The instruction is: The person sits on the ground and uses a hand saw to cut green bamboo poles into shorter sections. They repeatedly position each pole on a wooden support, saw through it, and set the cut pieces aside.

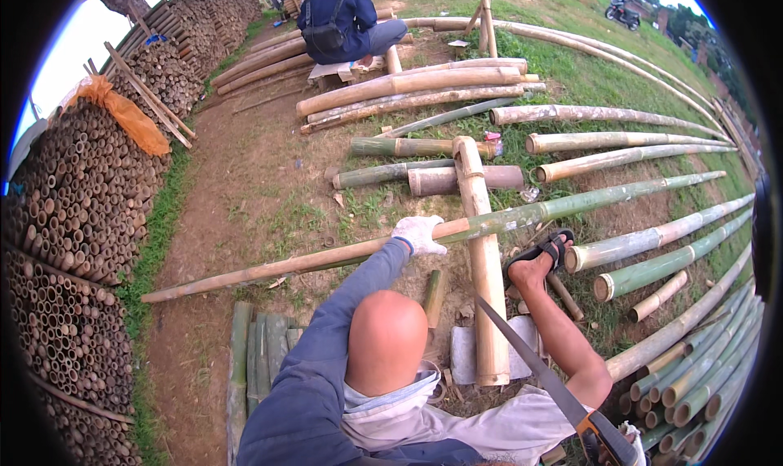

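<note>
My left hand (418, 234), in a white glove, is closed round a long bamboo pole (326, 258). The pole lies across a thick upright-set bamboo piece (484, 287), tan toward its left end and green toward its right. At the lower right edge my right hand (634, 440), gloved and mostly cut off, grips the handle of a hand saw (538, 368). Its long dark blade points up and left, with the tip beside the thick bamboo piece and apart from the pole. The saw's handle is orange and black.
Bundled short bamboo (81, 205) is stacked along the left. Several poles (636, 246) fan out on the right, with a green pile (693, 376) below. My sandalled foot (538, 262) rests near the support. Another person (338, 22) sits on poles at the back.
</note>
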`<state>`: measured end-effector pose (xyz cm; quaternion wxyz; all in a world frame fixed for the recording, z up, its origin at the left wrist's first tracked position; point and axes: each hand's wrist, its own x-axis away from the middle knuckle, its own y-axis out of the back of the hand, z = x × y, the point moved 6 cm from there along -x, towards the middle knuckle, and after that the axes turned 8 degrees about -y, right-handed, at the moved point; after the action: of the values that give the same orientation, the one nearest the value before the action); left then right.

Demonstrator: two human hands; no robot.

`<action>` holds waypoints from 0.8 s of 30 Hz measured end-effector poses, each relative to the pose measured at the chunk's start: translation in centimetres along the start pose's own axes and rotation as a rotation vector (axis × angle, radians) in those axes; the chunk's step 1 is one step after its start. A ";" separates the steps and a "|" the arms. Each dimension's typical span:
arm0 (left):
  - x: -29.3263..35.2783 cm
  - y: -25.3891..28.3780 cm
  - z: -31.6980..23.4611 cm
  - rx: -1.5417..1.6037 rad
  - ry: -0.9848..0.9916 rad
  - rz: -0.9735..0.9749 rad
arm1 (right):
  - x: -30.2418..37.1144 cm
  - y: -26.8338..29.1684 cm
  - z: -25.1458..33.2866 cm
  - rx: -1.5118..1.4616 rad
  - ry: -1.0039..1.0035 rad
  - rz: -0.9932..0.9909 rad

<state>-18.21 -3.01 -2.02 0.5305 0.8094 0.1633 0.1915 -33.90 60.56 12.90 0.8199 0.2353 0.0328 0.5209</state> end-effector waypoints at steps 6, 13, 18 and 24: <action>-0.8 -1.0 0.5 -0.044 0.072 0.023 | -9.6 -6.2 -0.5 -0.439 0.150 0.006; -1.4 -1.3 0.9 -0.084 0.098 0.027 | -25.5 -17.9 -0.4 -0.734 0.160 -0.011; -1.5 -1.0 0.4 -0.120 0.133 0.068 | -29.8 -21.7 -2.3 -0.570 0.206 -0.029; -1.1 -0.9 0.2 -0.109 0.171 0.046 | -30.6 -22.9 -4.2 -0.764 -0.013 0.056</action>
<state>-19.13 -3.30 -3.04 0.5532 0.7637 0.1786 0.2807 -29.86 27.48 -6.30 0.8342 -0.0831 -0.1753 0.5162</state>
